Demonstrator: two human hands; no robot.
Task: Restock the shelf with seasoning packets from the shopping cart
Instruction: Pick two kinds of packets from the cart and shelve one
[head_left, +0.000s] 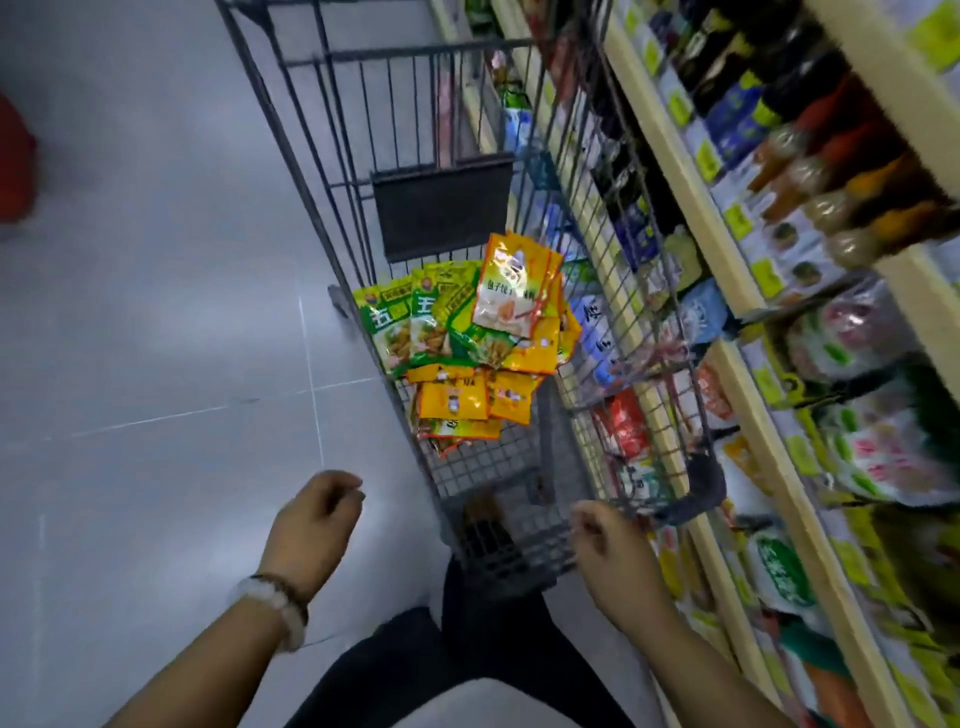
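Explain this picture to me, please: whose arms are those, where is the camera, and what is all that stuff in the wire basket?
There is no machine here. A person wears a wide-angle camera on the head, so you look down along their own arms. The left hand, with a bead bracelet at its wrist, and the right hand both hang with loosely curled fingers and hold nothing. Ahead stands a wire shopping cart. In it lies a pile of seasoning packets, green ones and orange-yellow ones. To the right runs a store shelf stocked with bottles and bags. The picture is blurred there, so the labels cannot be read.
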